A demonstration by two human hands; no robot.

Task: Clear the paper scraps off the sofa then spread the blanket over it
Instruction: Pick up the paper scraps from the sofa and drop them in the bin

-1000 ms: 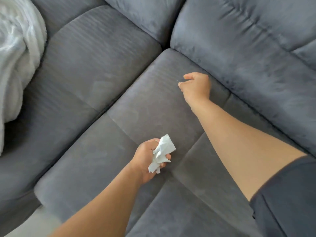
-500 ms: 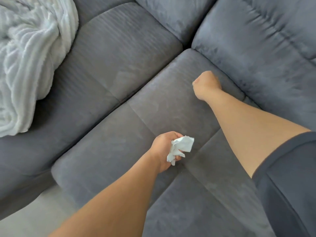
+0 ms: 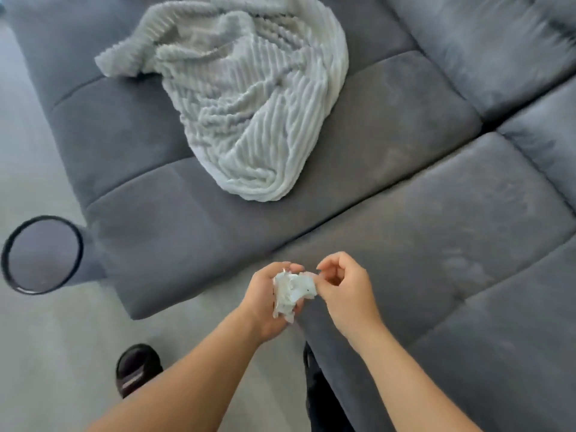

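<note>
My left hand holds a crumpled bunch of white paper scraps in its curled fingers, just in front of the grey sofa. My right hand is right beside it, fingers curled, fingertips touching the edge of the paper bunch. A white ribbed blanket lies bunched up on the sofa's far seat cushions. No loose scraps show on the cushions in view.
A round dark bin with a black rim stands on the light floor at the sofa's left corner. My dark shoe is on the floor below the hands. The sofa's backrest runs along the upper right.
My right hand has drawn back from the seat cushion to meet my left hand at the paper bunch. The view has swung left, bringing the blanket and the bin into sight.
</note>
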